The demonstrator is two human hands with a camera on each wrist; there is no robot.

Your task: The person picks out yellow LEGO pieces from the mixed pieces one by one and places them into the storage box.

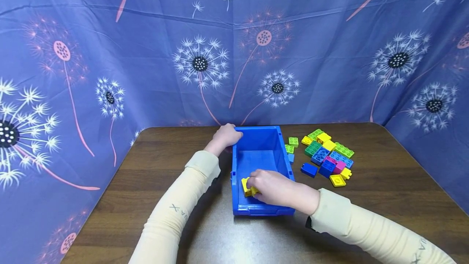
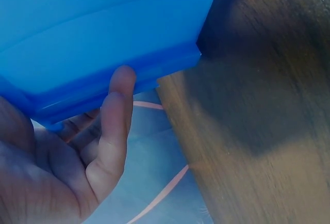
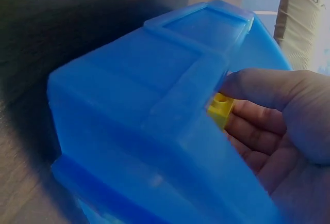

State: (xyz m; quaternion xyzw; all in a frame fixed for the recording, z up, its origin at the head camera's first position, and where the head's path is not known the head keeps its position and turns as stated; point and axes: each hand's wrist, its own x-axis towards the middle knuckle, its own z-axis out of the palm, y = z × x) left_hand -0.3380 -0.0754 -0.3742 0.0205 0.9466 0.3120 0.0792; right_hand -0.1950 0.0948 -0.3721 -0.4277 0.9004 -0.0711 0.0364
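Note:
A blue plastic bin [image 1: 256, 158] stands on the table, its inside facing up. My left hand [image 1: 226, 135] holds its far left corner; in the left wrist view, curled fingers [image 2: 111, 131] reach round the bin's rim [image 2: 154, 72]. Inside the near end of the bin, my right hand [image 1: 272, 188] pinches yellow building bricks [image 1: 246, 187], partly hidden under the fingers. From the right wrist, a studded yellow brick [image 3: 220, 109] shows between thumb and fingers, behind the bin's wall [image 3: 134, 84]. Whether the yellow pieces are one or two joined bricks I cannot tell.
Right of the bin lies a loose group of bricks, with a dark blue one [image 1: 309, 169], a green one [image 1: 313, 148] and a flat yellow one [image 1: 337, 180]. Small lime bricks [image 1: 293, 141] sit close by the bin's right wall. A patterned blue cloth [image 1: 234, 52] hangs behind the table.

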